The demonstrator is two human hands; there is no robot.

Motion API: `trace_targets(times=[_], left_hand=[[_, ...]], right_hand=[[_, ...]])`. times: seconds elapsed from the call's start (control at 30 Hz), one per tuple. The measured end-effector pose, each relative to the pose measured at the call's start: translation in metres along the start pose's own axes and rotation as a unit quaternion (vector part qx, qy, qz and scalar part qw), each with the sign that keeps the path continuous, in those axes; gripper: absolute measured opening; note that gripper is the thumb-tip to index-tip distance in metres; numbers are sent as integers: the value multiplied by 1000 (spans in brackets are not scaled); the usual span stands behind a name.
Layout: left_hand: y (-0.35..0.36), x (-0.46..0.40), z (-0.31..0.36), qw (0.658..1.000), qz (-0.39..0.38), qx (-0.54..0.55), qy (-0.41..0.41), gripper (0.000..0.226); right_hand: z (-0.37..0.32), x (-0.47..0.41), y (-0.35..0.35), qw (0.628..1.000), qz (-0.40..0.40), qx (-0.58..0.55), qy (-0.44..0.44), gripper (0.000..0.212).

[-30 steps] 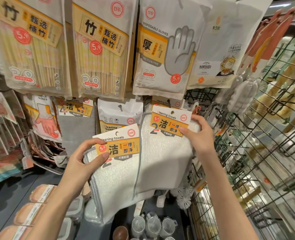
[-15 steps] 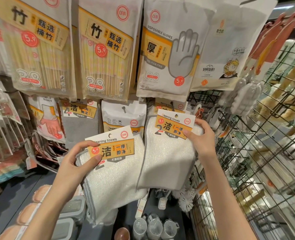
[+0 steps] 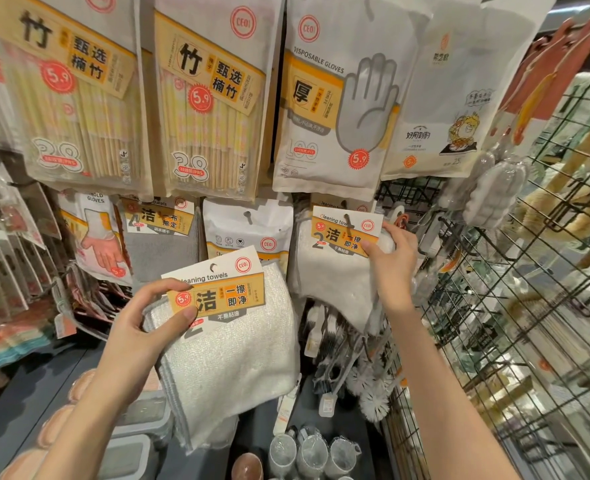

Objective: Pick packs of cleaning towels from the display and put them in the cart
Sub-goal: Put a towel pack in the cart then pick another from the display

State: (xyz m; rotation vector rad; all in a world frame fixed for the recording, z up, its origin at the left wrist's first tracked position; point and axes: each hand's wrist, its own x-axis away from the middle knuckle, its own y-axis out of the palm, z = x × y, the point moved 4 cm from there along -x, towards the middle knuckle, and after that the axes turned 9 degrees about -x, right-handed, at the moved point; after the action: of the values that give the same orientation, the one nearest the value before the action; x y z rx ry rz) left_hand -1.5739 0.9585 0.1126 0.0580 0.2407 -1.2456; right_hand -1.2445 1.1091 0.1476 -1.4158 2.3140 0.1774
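At the hanging display, the left-hand pack of cleaning towels now sits lower and farther from the rack than half a second ago, at about 7 o'clock from the second pack, with a clear gap opened between the two; before, their edges overlapped. The second pack of cleaning towels has shifted up toward the rack, its header card just under the disposable gloves bag.

The left hand pinches its pack at the orange header card, thumb on the front over the label and fingers curled behind the cloth's upper left corner; the white cloth hangs down to 5 o'clock from the hand. The right hand grips the second pack at the card's right end, thumb pressed on the label, fingers wrapped behind; that cloth lies at 9 o'clock from the hand. A wire grid rack stands at 3 o'clock from the right forearm.
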Motion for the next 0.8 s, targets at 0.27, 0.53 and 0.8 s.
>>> trace_targets(times=[0.27,0.53,0.8], left_hand=[[4,2,5,1000,-15,-7,11,33],[7,2,7,1000,-15,-9,9,30],[13,2,7,1000,-22,1,2,30]], right_hand=[[3,-16,12,1000,5,11,11,48],[7,-27,18,1000,8,20,17,43],[2,-32,19,999,5,41,20,42]])
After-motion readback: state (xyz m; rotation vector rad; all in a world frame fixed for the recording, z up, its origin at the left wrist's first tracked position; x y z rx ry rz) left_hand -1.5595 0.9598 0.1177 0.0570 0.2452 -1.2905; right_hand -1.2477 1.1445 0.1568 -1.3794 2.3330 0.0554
